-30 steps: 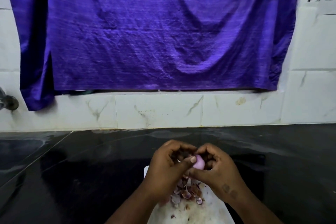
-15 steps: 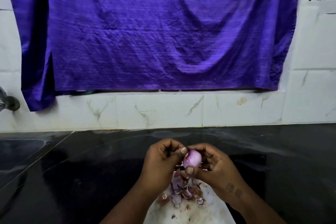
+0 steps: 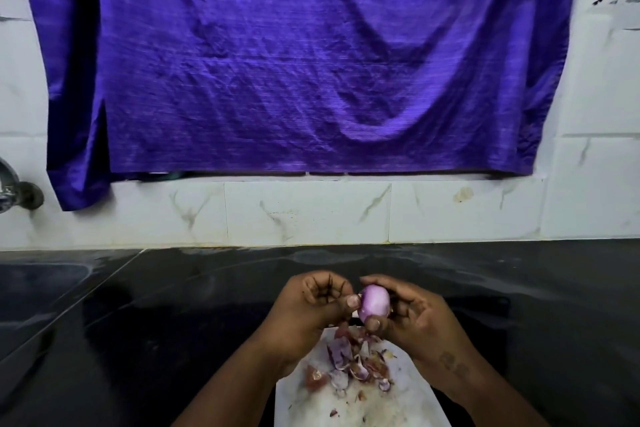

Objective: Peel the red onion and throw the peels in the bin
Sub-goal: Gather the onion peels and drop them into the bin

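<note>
Onion (image 3: pixel 374 302), gripped by right hand (image 3: pixel 415 319); left hand (image 3: pixel 311 305) pinches skin at its side: best peeled gently over peels (image 3: pixel 349 364) below.

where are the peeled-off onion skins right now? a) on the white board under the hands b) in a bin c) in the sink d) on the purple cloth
a: the loose peels lie in a heap on the white board, just below the onion held between the left hand and the right hand; no bin is in view.
</note>
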`<state>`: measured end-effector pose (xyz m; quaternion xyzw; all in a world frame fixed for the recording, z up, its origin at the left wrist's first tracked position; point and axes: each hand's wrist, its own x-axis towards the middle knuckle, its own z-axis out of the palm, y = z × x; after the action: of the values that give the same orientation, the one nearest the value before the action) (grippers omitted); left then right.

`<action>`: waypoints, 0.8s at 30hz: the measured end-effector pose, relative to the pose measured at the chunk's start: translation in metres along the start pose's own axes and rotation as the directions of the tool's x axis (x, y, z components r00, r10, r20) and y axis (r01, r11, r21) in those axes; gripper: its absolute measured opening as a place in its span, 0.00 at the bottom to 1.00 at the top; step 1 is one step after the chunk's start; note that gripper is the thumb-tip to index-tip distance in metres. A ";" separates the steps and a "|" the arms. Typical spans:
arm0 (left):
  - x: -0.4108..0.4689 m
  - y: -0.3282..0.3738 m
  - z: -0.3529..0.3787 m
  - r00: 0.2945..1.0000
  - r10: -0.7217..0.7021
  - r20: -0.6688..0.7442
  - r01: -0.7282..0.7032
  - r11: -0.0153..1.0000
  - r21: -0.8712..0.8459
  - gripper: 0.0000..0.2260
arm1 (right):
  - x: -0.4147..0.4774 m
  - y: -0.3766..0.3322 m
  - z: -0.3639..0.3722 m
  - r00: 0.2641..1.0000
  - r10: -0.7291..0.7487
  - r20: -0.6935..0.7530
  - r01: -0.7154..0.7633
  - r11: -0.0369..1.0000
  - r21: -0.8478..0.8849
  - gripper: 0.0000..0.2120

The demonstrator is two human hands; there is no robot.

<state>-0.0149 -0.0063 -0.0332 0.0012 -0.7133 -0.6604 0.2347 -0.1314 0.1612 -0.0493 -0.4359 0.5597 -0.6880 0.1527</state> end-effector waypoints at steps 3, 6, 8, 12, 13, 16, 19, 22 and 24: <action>0.000 0.001 0.001 1.000 -0.004 0.012 0.004 1.000 0.029 0.07 | 0.000 -0.001 0.000 1.000 -0.008 -0.002 0.008 1.000 -0.002 0.25; 0.000 -0.002 0.006 1.000 -0.014 -0.008 0.014 0.999 0.037 0.07 | 0.001 0.002 0.000 1.000 -0.010 -0.016 0.010 1.000 -0.012 0.26; 0.000 -0.005 0.009 0.999 -0.015 -0.038 0.017 0.999 0.037 0.06 | 0.002 0.004 0.000 0.998 -0.024 -0.058 0.020 0.998 -0.061 0.26; 0.001 -0.008 0.011 0.992 0.007 -0.126 0.001 0.998 0.064 0.05 | 0.002 0.004 -0.003 0.992 -0.064 -0.107 0.046 0.986 -0.161 0.27; 0.002 -0.009 0.011 0.991 0.010 -0.132 0.000 0.997 0.075 0.07 | 0.002 0.004 -0.004 0.993 -0.058 -0.099 0.042 0.987 -0.155 0.27; 0.001 -0.010 0.011 0.995 0.037 -0.095 -0.026 0.993 0.118 0.04 | 0.002 0.002 -0.004 0.997 -0.048 -0.068 0.037 0.987 -0.154 0.27; 0.000 -0.010 0.011 0.988 0.078 -0.132 -0.059 0.988 0.141 0.07 | 0.001 0.001 -0.002 0.997 -0.048 -0.059 0.037 0.984 -0.174 0.27; 0.001 -0.007 0.012 0.968 0.081 -0.239 -0.056 0.993 0.109 0.05 | 0.003 0.001 -0.006 0.989 -0.054 -0.137 0.036 0.990 -0.135 0.26; 0.003 -0.007 0.008 0.956 0.008 -0.294 0.032 0.991 0.132 0.07 | 0.004 0.001 -0.011 0.974 -0.056 -0.218 0.035 0.994 -0.101 0.23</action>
<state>-0.0225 -0.0010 -0.0390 0.1196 -0.7136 -0.6043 0.3335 -0.1427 0.1652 -0.0479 -0.3765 0.5955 -0.7077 0.0526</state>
